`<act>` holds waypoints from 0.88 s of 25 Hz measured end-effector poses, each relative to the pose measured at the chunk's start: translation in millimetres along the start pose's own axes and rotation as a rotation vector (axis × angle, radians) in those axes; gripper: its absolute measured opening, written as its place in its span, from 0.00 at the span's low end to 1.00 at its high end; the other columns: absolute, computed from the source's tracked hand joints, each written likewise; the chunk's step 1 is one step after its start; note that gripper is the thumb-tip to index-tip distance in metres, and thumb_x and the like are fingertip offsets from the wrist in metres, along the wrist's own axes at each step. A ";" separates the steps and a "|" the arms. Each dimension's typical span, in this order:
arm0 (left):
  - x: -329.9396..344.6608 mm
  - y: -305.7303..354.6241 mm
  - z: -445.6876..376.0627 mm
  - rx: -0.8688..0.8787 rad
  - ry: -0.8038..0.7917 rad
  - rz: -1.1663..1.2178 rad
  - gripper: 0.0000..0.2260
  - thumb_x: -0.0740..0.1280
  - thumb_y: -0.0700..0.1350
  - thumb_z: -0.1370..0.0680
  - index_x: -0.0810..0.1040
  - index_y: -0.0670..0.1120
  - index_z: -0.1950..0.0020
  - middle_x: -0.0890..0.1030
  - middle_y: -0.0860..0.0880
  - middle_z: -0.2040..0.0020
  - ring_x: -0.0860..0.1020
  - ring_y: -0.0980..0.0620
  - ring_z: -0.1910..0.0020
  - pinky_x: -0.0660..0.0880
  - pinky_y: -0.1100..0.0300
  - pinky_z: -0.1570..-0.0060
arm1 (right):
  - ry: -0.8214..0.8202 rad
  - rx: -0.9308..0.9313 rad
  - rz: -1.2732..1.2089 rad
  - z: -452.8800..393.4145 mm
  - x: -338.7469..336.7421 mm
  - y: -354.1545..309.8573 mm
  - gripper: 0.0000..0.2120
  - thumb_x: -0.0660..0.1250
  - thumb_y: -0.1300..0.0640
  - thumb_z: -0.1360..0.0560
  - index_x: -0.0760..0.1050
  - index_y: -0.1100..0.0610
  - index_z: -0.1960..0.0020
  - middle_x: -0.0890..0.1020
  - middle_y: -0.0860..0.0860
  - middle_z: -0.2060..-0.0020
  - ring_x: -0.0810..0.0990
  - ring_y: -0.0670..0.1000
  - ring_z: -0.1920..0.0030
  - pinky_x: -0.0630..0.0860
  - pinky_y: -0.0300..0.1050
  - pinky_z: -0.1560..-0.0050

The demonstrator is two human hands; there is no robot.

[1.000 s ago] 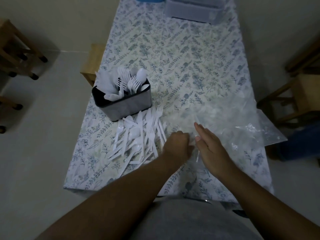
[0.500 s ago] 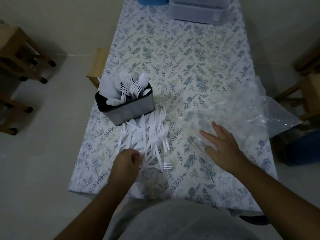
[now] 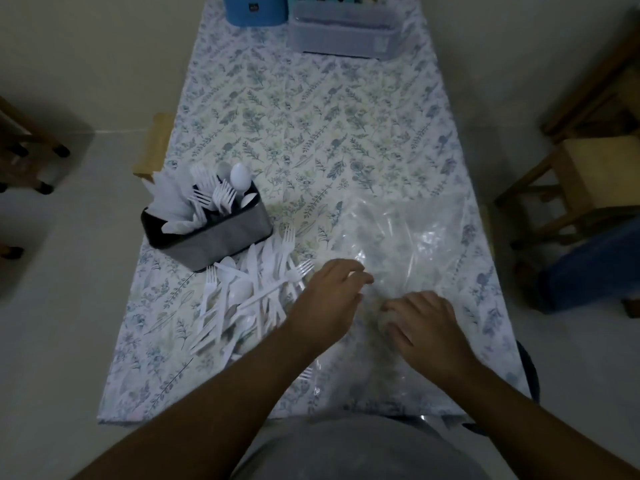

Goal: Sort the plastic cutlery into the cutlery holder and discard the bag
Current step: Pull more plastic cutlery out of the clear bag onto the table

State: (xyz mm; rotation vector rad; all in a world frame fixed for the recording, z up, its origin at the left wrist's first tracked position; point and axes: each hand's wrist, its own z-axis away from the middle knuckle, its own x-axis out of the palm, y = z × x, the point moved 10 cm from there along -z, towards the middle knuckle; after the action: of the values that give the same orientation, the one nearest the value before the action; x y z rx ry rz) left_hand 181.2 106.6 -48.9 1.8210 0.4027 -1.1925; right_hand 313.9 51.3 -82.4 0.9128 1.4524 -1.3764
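Note:
A clear plastic bag (image 3: 412,237) lies flattened on the right half of the floral table. My left hand (image 3: 329,299) rests on the bag's near left edge with its fingers loosely apart. My right hand (image 3: 427,330) sits on the bag just to the right, fingers curled down onto a bunched bit of plastic. To the left of my hands lies a loose pile of white plastic forks, spoons and knives (image 3: 249,292). Behind the pile stands the dark grey cutlery holder (image 3: 221,237), with white cutlery upright in it.
A blue container (image 3: 256,8) and a grey plastic box (image 3: 343,32) stand at the table's far end. Wooden chairs (image 3: 588,174) stand to the right, and a wooden stool (image 3: 154,147) pokes out at the table's left edge. One fork (image 3: 306,374) lies near the front edge.
My left hand has left the cutlery pile and moved right onto the bag. My right hand has curled its fingers onto the plastic. The bag lies flatter and nearer to me.

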 end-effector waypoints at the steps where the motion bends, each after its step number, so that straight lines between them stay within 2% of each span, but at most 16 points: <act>1: 17.9 0.3 -11.3 -0.003 -0.108 -0.051 0.28 0.76 0.44 0.27 0.73 0.46 0.29 0.71 0.41 0.28 0.68 0.41 0.28 0.70 0.45 0.31 | 0.062 0.045 0.020 -3.7 -7.1 10.0 0.19 0.74 0.48 0.29 0.77 0.46 0.40 0.79 0.49 0.47 0.71 0.53 0.42 0.68 0.50 0.42; 2: 38.5 -6.1 -18.5 -0.049 -0.253 -0.097 0.39 0.77 0.51 0.28 0.63 0.47 0.22 0.61 0.41 0.21 0.58 0.40 0.22 0.62 0.44 0.27 | 0.048 0.099 0.007 -8.4 -8.0 23.1 0.28 0.78 0.46 0.33 0.75 0.47 0.35 0.77 0.52 0.40 0.69 0.55 0.36 0.70 0.54 0.37; 4: 70.3 -30.7 -21.5 -0.135 -0.502 -0.237 0.57 0.74 0.66 0.33 0.43 0.45 0.18 0.43 0.41 0.18 0.43 0.40 0.20 0.47 0.44 0.24 | -0.173 0.170 -0.026 -15.9 10.1 45.5 0.49 0.80 0.39 0.37 0.62 0.46 0.22 0.65 0.55 0.24 0.58 0.57 0.24 0.63 0.59 0.25; 6: 83.3 -53.3 -20.9 -0.165 -0.593 -0.381 0.67 0.68 0.77 0.41 0.36 0.42 0.20 0.38 0.41 0.19 0.40 0.40 0.20 0.39 0.42 0.25 | -0.388 0.233 -0.036 -16.4 28.4 63.4 0.61 0.77 0.32 0.39 0.45 0.47 0.18 0.53 0.52 0.19 0.49 0.56 0.19 0.54 0.56 0.22; 7: 85.9 -60.7 -21.3 -0.175 -0.612 -0.418 0.70 0.66 0.81 0.44 0.35 0.42 0.20 0.37 0.41 0.19 0.39 0.38 0.20 0.38 0.41 0.25 | -0.427 0.270 0.002 -18.5 29.5 71.0 0.64 0.76 0.30 0.40 0.42 0.47 0.18 0.51 0.52 0.18 0.48 0.56 0.19 0.53 0.57 0.22; 10: 78.4 -53.9 -30.3 -0.148 -0.544 -0.429 0.70 0.62 0.83 0.45 0.40 0.41 0.19 0.41 0.39 0.19 0.41 0.36 0.20 0.39 0.42 0.25 | -0.397 0.274 0.187 -35.9 15.0 69.0 0.64 0.75 0.27 0.42 0.44 0.48 0.18 0.55 0.55 0.21 0.50 0.60 0.21 0.51 0.60 0.24; 12: 71.5 -36.1 -33.4 -0.105 -0.460 -0.370 0.63 0.67 0.78 0.40 0.46 0.44 0.19 0.46 0.39 0.19 0.45 0.39 0.20 0.44 0.44 0.23 | -0.391 0.217 0.138 -46.0 13.3 58.1 0.64 0.79 0.33 0.40 0.43 0.47 0.18 0.48 0.57 0.19 0.44 0.61 0.20 0.50 0.59 0.23; 13: 73.0 -30.2 -30.1 -0.098 -0.474 -0.314 0.62 0.71 0.75 0.40 0.47 0.46 0.18 0.46 0.40 0.18 0.45 0.40 0.20 0.45 0.44 0.22 | -0.433 0.191 0.101 -46.9 18.0 54.8 0.65 0.81 0.36 0.40 0.41 0.45 0.18 0.42 0.57 0.19 0.40 0.61 0.19 0.49 0.60 0.22; 15: 87.7 -29.7 -15.9 -0.088 -0.608 -0.326 0.67 0.76 0.71 0.43 0.40 0.47 0.19 0.39 0.39 0.19 0.40 0.39 0.20 0.41 0.43 0.24 | -0.564 0.152 0.114 -43.9 33.3 54.9 0.70 0.82 0.38 0.42 0.34 0.43 0.19 0.32 0.58 0.20 0.33 0.61 0.20 0.47 0.63 0.21; 17: 98.0 -37.8 -8.7 -0.077 -0.676 -0.478 0.73 0.77 0.73 0.47 0.32 0.46 0.20 0.32 0.36 0.21 0.34 0.36 0.22 0.34 0.42 0.27 | -0.600 0.146 0.155 -45.2 42.1 61.2 0.72 0.82 0.36 0.44 0.32 0.42 0.20 0.30 0.58 0.21 0.32 0.61 0.20 0.43 0.63 0.21; 19: 93.1 -36.4 -12.7 -0.094 -0.650 -0.546 0.73 0.77 0.73 0.46 0.31 0.45 0.21 0.32 0.35 0.22 0.34 0.34 0.23 0.34 0.42 0.27 | -0.549 0.167 0.155 -48.4 39.3 62.0 0.69 0.81 0.36 0.42 0.35 0.43 0.19 0.33 0.58 0.20 0.35 0.61 0.19 0.42 0.60 0.21; 20: 86.5 -28.2 -15.5 -0.100 -0.607 -0.529 0.70 0.78 0.69 0.42 0.33 0.45 0.20 0.33 0.35 0.22 0.35 0.34 0.22 0.37 0.41 0.25 | -0.474 0.182 0.130 -47.1 31.1 58.9 0.64 0.81 0.39 0.38 0.40 0.43 0.18 0.39 0.57 0.18 0.40 0.61 0.19 0.46 0.59 0.21; 21: 76.7 -16.9 -17.5 -0.113 -0.528 -0.464 0.63 0.79 0.61 0.37 0.37 0.46 0.19 0.37 0.36 0.20 0.40 0.35 0.21 0.43 0.42 0.23 | -0.356 0.191 0.094 -43.2 18.6 54.5 0.53 0.79 0.44 0.33 0.49 0.43 0.19 0.49 0.57 0.19 0.49 0.61 0.20 0.53 0.58 0.23; 22: 65.7 -7.4 -15.5 -0.150 -0.426 -0.343 0.53 0.79 0.51 0.32 0.45 0.47 0.19 0.46 0.38 0.20 0.48 0.37 0.21 0.53 0.42 0.22 | -0.216 0.180 0.065 -34.6 5.9 47.8 0.41 0.75 0.50 0.29 0.59 0.44 0.22 0.61 0.57 0.23 0.60 0.61 0.25 0.62 0.57 0.28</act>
State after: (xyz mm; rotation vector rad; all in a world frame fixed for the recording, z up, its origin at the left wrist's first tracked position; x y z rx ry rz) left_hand 216.7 110.7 -106.7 1.3539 0.5529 -1.6941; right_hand 352.9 90.2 -104.5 0.8854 1.1415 -1.5246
